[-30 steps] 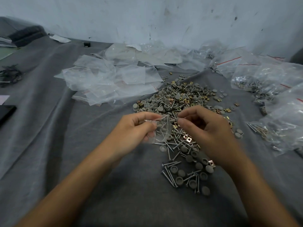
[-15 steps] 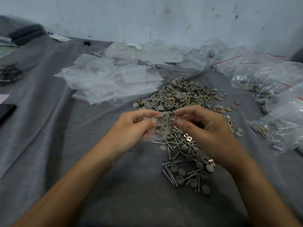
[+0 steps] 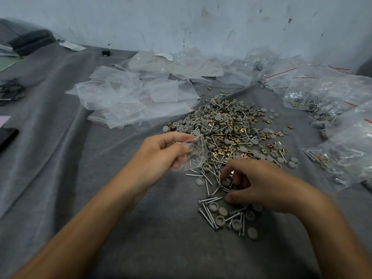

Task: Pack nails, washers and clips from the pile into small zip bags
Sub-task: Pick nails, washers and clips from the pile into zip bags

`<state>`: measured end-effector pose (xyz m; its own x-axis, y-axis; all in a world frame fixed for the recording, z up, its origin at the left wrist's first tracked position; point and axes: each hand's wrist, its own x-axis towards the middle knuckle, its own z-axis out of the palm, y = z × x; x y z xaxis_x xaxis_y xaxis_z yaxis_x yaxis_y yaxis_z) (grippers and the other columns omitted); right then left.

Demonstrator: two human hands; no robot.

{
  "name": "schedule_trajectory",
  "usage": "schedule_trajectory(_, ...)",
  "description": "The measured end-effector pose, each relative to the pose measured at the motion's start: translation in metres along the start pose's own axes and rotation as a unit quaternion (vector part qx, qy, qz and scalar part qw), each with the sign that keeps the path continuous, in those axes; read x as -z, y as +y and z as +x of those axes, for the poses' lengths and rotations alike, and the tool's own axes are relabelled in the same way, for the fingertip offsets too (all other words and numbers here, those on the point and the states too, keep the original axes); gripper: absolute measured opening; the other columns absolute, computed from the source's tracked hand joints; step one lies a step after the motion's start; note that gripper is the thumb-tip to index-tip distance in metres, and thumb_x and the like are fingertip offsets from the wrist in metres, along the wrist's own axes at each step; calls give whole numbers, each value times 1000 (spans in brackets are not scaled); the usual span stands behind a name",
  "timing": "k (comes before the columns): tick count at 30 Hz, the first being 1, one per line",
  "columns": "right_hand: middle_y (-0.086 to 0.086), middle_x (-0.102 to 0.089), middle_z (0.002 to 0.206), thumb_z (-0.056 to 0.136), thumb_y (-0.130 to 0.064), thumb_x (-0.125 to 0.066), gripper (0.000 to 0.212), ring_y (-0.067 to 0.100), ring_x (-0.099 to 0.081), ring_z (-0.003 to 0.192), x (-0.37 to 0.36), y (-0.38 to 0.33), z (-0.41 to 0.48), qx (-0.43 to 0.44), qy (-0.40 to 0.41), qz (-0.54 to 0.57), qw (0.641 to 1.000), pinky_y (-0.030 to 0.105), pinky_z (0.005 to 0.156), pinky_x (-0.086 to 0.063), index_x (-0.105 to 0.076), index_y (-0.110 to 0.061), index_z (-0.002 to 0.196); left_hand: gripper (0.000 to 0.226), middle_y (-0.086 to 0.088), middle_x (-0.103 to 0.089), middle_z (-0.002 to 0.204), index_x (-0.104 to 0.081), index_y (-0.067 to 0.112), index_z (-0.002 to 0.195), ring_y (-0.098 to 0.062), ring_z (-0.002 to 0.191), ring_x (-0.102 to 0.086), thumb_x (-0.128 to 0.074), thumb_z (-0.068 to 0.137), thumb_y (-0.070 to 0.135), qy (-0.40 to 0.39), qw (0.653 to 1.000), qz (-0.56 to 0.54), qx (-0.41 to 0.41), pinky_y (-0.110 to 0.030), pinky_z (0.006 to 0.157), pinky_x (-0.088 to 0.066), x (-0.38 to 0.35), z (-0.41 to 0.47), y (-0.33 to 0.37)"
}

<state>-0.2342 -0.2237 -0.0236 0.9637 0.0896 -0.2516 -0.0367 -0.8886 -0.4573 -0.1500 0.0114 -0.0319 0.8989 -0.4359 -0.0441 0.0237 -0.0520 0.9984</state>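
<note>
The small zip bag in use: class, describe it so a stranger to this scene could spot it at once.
Find the pile of nails, washers and clips in the middle of the grey cloth. At its near left edge the left hand pinches the small zip bag. Only this bag is lifted; the empty bags lie in a heap behind, the filled bags on the right.

The bare left forearm (image 3: 90, 218) and bare right forearm (image 3: 332, 228) are showing uncovered; the left hand (image 3: 161, 152) and right hand (image 3: 259, 186) are appearing slightly blurred.
</note>
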Motion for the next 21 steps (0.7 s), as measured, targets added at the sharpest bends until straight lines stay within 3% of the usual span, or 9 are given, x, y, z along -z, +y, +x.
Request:
schedule_trajectory(5,-10,-60,90,82,-35,-82,25,5,-63,74,-1,-1,0,-12,4,24,1000,35,62,-59,-62,-42,95,24,3,-63,63,-76,21,106,-6,57,-54,-60,97,6,3,1000,-3,2,-16,57,-46,0,0,0)
schedule_trajectory(11,-8,-60,88,82,-30,-83,25,7,-65,69,-1,-3,-2,-14,6,35,999,35,60,-58,-60,-38,90,25,3,-63,64,-78,24,103,-6,58,-55,-61,97,7,3,1000,-4,3,-17,58,-47,0,0,1)
schedule_trajectory(17,-14,-55,88,85,-32,-79,25,-11,-50,84,-2,-5,-2,32,33,-36,998,14,66,-42,-54,-39,85,26,3,-63,65,-77,25,105,-6,59,-55,-60,98,8,0,1000,4,7,-19,60,-47,0,0,1)
schedule_trajectory(21,-18,-51,92,86,-33,-76,23,-15,-46,89,-3,-6,-2,49,32,-59,997,9,70,-38,-54,-40,86,25,4,-64,64,-76,25,105,-6,58,-55,-60,97,7,4,1000,8,9,-18,60,-48,-1,0,1)
